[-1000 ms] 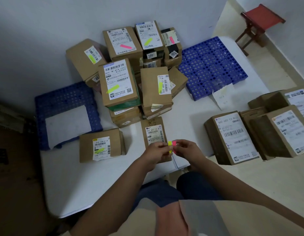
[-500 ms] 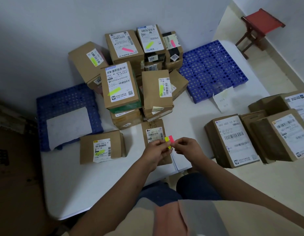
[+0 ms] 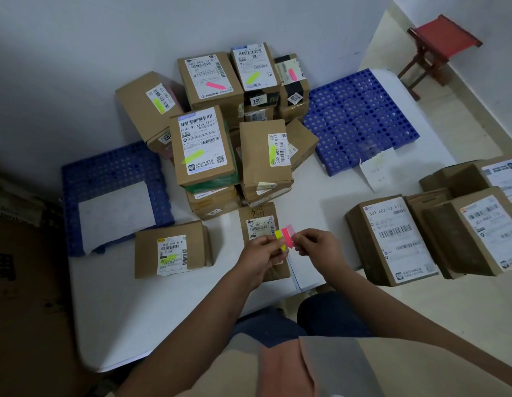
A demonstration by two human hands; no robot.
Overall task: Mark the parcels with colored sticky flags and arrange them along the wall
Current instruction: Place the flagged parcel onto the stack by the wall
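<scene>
Left hand [image 3: 262,255] pinches sticky flag pad [image 3: 284,237]; right hand [image 3: 318,245] pinches a pink flag [image 3: 290,231] at its edge. Labelled cardboard parcel [image 3: 259,222] lies directly beneath both hands.

flags [image 3: 284,237]: yellow, pink, held over parcel [image 3: 259,224] | stack [image 3: 220,124]: at wall

flag pad [image 3: 284,239]: now fans out, a pale pink flag lifts off it | right hand [image 3: 318,245]: pinches the pink flag [image 3: 290,230] and peels it up | left hand [image 3: 262,253]: sits a little higher over the small parcel [image 3: 260,224]
</scene>
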